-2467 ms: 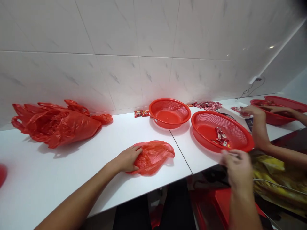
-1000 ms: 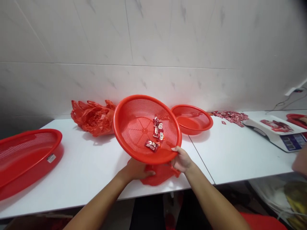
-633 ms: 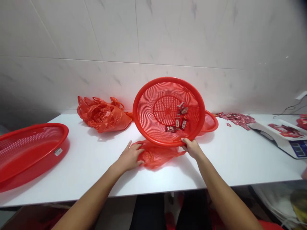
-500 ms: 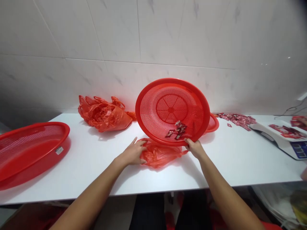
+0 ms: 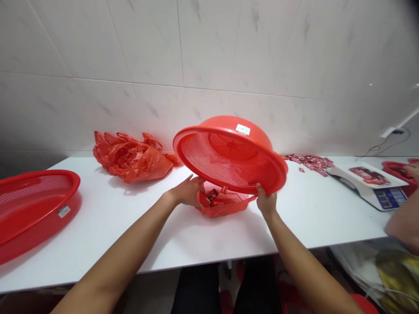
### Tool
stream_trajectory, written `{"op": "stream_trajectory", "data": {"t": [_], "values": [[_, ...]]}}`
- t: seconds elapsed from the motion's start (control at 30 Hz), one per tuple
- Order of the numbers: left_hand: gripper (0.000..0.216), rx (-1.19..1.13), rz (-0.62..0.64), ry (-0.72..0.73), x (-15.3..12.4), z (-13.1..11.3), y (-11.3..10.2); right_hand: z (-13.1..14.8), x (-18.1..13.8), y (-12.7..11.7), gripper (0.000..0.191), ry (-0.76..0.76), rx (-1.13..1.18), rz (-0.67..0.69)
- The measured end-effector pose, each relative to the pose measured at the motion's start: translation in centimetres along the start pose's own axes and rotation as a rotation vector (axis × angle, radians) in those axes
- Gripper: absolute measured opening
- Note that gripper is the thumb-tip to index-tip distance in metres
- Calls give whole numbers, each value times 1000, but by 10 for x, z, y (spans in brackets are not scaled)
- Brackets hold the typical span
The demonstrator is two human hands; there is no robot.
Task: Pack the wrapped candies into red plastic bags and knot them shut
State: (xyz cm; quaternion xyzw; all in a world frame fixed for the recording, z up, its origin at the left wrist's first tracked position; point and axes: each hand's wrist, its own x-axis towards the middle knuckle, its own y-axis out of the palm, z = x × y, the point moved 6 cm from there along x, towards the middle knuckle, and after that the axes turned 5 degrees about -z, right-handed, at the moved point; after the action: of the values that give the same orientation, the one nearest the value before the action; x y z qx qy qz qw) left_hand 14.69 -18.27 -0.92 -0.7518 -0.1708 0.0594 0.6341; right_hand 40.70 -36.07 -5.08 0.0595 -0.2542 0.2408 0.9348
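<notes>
My right hand (image 5: 266, 201) grips the near rim of a round red plastic colander (image 5: 229, 168), which is tipped steeply over with its mouth toward me. Beneath it on the white table lies a red plastic bag (image 5: 225, 211) with its mouth spread. Small red and dark packets (image 5: 213, 198) sit inside the bag's opening. At the bag's left edge, my left hand (image 5: 189, 191) holds the plastic, its fingers curled at the edge and partly hidden. The colander's mesh inside shows no packets.
A large red basket (image 5: 70, 203) stands at the left. A heap of red plastic bags (image 5: 132, 159) lies by the wall. Small packets (image 5: 310, 162) are strewn at the back right, near a scale (image 5: 369, 185) bearing packets. Another person's arm (image 5: 406, 222) reaches in at the right edge.
The colander has tipped further over, its base rising, and the packets have dropped from it into the bag. The bag's mouth is wider. The view has shifted right.
</notes>
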Motion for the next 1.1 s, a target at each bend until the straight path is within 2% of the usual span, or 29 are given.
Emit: {"op": "stream_trajectory", "data": {"t": [0.07, 0.13, 0.23, 0.3, 0.37, 0.43, 0.53, 0.6, 0.67, 0.8, 0.87, 0.93, 1.0, 1.1], "values": [[46, 0, 6, -21, -3, 2, 6, 3, -7, -10, 46, -20, 36, -168], [53, -34, -55, -7, -9, 2, 9, -1, -9, -27, 45, 35, 85, -319], [42, -209, -239, 62, -30, -4, 8, -21, 0, -75, 36, 223, 165, -585], [30, -341, -424, 54, -49, -6, 4, -41, 9, -115, 28, 411, 286, -699], [27, -405, -626, -29, -68, -5, 2, -60, 21, -150, 25, 568, 406, -623], [34, -418, -764, -165, -81, -3, 7, -77, 25, -183, 29, 723, 449, -581], [56, -481, -794, -412, -83, 5, 24, -96, 17, -222, 42, 871, 466, -649], [64, -576, -776, -562, -79, 11, 35, -106, 13, -234, 56, 930, 452, -667], [60, -666, -764, -645, -73, 15, 40, -113, 11, -239, 67, 968, 420, -660], [47, -777, -774, -607, -63, 10, 28, -120, -4, -230, 68, 1026, 404, -625], [47, -813, -789, -556, -62, 2, 18, -116, -24, -212, 62, 1056, 389, -608], [47, -824, -780, -513, -61, -9, 11, -104, -49, -183, 55, 1023, 306, -566], [44, -808, -750, -481, -58, -21, 6, -80, -63, -138, 51, 827, 173, -366], [42, -758, -722, -442, -50, -35, -7, -31, -64, -53, 52, 463, -92, 167]]}}
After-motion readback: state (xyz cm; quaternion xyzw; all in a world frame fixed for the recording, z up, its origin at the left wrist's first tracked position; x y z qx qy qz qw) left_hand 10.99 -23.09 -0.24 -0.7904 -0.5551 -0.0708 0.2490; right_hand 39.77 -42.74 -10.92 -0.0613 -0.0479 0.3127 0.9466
